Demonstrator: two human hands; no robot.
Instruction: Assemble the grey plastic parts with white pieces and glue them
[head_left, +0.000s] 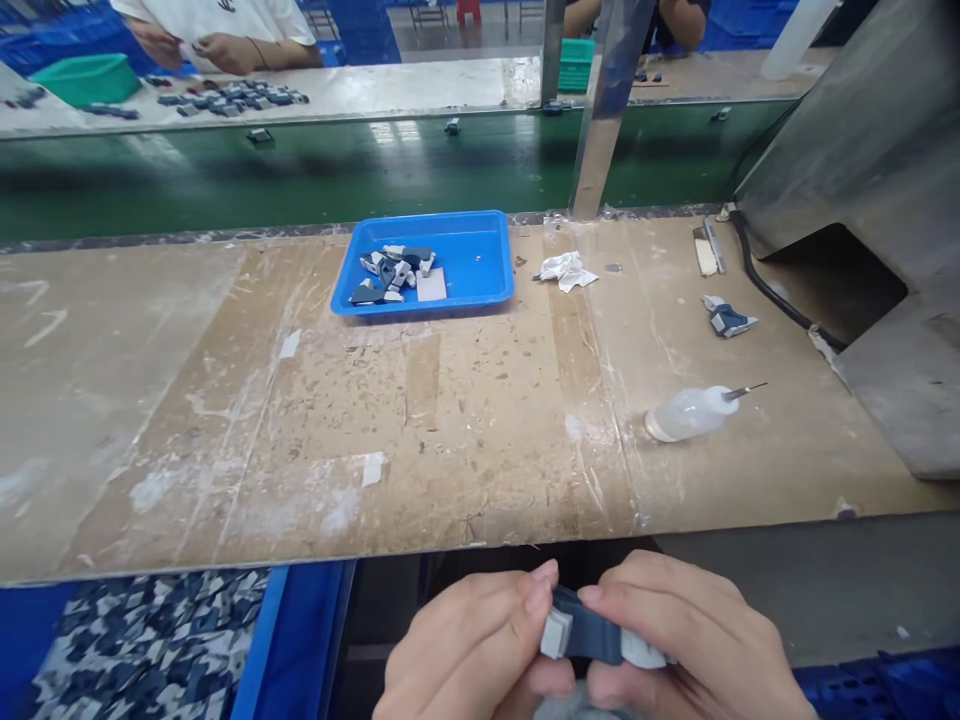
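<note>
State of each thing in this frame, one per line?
Left hand: gripping the blue-and-white part.
Right hand: gripping the same part.
Blue-and-white part: held between both hands.
Squeeze bottle: lying on its side.
Blue tray: holds a few parts.
Tissue: crumpled.

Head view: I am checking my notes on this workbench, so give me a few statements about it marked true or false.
1. Both hands, the left hand and the right hand, hold one small blue and grey part. True.
2. The blue tray is empty. False: several small parts lie in its left half.
3. The squeeze bottle stands upright. False: it lies on its side on the bench, nozzle pointing right.
4. A crumpled white cloth lies right of the tray. True.
5. A single part lies alone on the bench near the metal housing. True.
</note>
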